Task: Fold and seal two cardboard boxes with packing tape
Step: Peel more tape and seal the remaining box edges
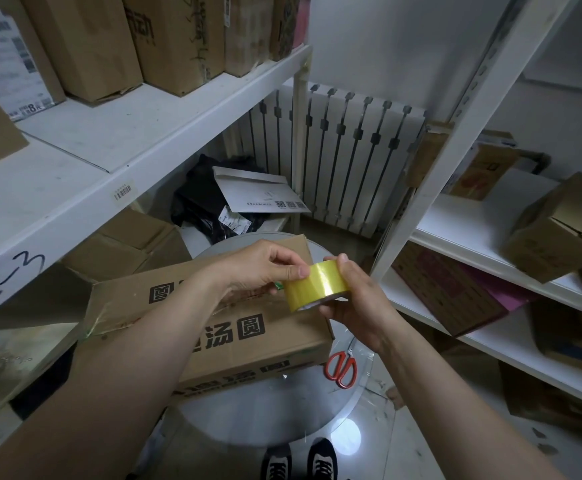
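Gripping the tape roll (317, 287) in my right hand (355, 313), I pinch its edge with my left hand (265, 268); the box (220, 327) lies folded, sealing seemingly unfinished, second box outstanding.

Left hand (265, 268) and forearm cover part of the print on the cardboard box (282, 341). Right hand (355, 306) hides the tape roll (317, 285) core. Shoes (300, 462) cut off at near edge. Shelf barcode sticker (123, 192) too small to read. Scissors (340, 370) blades hard to make out.
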`<state>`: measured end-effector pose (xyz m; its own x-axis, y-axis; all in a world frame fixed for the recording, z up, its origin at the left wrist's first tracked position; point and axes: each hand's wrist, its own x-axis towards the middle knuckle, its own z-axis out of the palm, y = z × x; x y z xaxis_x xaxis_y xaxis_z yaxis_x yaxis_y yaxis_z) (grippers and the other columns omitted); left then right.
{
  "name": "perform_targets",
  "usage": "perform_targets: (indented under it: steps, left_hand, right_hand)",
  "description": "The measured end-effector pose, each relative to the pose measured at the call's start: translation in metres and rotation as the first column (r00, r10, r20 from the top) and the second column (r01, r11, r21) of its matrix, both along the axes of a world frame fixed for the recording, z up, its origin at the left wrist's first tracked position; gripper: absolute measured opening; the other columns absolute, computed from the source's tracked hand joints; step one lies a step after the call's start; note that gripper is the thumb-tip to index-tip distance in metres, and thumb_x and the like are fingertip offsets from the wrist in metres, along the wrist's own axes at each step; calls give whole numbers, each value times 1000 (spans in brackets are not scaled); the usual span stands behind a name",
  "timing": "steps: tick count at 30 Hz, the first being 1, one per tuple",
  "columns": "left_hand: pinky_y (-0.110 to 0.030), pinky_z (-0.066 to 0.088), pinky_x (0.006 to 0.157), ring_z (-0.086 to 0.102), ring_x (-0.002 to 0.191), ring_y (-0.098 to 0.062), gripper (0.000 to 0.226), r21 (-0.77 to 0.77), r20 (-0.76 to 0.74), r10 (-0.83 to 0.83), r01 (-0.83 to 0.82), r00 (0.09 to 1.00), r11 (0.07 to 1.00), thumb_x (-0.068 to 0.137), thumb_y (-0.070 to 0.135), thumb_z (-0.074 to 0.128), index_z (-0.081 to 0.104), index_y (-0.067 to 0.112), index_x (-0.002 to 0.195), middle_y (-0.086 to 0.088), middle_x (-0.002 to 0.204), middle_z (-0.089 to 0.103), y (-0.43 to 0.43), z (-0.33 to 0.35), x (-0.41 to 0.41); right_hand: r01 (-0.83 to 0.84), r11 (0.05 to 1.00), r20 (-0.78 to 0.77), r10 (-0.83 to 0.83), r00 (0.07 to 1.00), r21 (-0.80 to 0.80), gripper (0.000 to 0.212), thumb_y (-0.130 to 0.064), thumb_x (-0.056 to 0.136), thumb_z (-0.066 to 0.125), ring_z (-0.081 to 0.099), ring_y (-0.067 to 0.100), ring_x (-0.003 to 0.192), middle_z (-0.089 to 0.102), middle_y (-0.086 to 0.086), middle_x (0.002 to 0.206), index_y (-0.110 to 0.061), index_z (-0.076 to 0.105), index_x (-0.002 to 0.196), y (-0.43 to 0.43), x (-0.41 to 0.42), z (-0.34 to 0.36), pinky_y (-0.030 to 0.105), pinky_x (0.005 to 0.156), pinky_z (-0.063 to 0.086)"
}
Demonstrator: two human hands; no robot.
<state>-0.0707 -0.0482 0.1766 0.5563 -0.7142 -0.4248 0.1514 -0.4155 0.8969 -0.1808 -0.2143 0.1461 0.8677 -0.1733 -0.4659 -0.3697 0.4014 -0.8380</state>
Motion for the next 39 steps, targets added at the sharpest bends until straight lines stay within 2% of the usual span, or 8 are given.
perform_targets:
  steps: [4,7,11,17,22,30,35,39]
  left_hand:
    - [-11,44,58,58,62,8,11,-24,34,15,-15,999,1000,87,20,68,71,15,97,16,74,68,3,1,0]
    - [-16,44,67,61,71,4,15,-38,57,19,-17,998,999,79,29,71,72,19,91,15,77,70,4,1,0]
    - [-13,47,71,63,78,2,14,-12,135,20,-19,991,1000,79,28,75,75,18,89,11,82,71,1,3,-3]
    - [-24,51,82,64,87,-9,23,-56,138,66,-59,988,997,80,27,75,76,11,97,2,90,72,-2,1,-7]
    - [-19,51,81,65,92,-4,17,-115,77,-11,20,997,993,87,11,68,73,18,101,6,95,73,0,7,-7]
    - [-21,49,91,63,108,-8,38,-182,35,-184,188,982,965,92,-5,56,59,9,127,0,117,68,4,17,-5]
    - [-21,52,74,64,96,-9,44,-155,9,-177,176,984,972,90,-3,59,57,12,131,0,111,70,6,18,-2]
    - [-28,53,86,67,100,-11,38,-125,9,-165,165,986,978,87,-3,64,64,17,119,2,108,73,3,14,-3]
  right_hand:
    - [70,988,-72,-61,996,134,53,-54,96,48,65,23,82,59,15,110,-12,55,128,-1,1,3,29,59,55]
    - [67,982,-139,-43,989,177,59,-58,94,47,71,26,80,61,18,116,-11,53,129,-2,1,2,32,58,57]
    - [-141,974,-91,126,988,-178,50,-58,98,38,61,24,109,59,7,123,-25,53,131,-3,1,7,35,80,54]
    - [-195,930,25,213,977,-311,40,-50,96,49,64,14,88,58,1,110,-26,49,127,6,2,19,34,85,55]
    - [-150,970,93,170,981,-189,50,-53,86,49,63,11,79,58,2,99,-22,55,126,3,1,16,32,74,57]
    - [-148,989,97,147,984,1,53,-59,89,54,63,21,96,58,18,125,-22,58,126,-3,0,10,30,68,56]
    - [-109,976,56,100,993,189,57,-62,83,49,70,24,93,69,11,109,-21,60,122,-5,0,11,31,67,60]
    - [-122,992,59,123,991,-25,43,-53,91,51,63,27,105,60,15,125,-27,61,124,-12,0,7,37,77,59]
